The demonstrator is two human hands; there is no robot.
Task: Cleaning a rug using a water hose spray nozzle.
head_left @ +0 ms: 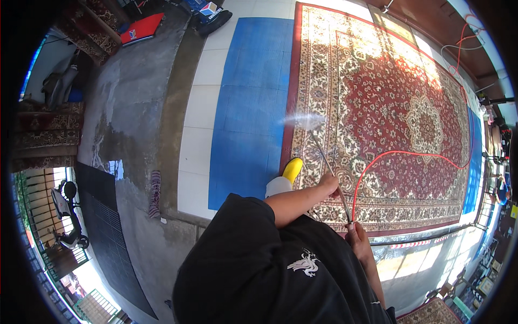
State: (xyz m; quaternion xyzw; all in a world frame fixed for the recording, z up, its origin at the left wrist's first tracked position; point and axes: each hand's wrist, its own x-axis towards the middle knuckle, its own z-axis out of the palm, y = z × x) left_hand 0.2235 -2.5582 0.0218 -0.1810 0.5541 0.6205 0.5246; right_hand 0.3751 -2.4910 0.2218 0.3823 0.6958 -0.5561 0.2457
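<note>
1. A blue tarpaulin [245,102] lies flat on the white floor tiles [202,86], running from near to far.
2. Left of the tiles is a strip of wet grey concrete [127,97].
3. A small striped rag [155,193] lies on the concrete, just left of the tiles.
4. A dark grated mat [110,227] runs along the near left.
5. A motor scooter [67,216] stands at the far left edge, behind a metal fence.
6. Folded patterned rugs [46,132] are stacked at the left.
7. A red flat thing [141,28] lies at the far left.
8. Another patterned rug's corner [431,313] shows at the near right.
</note>
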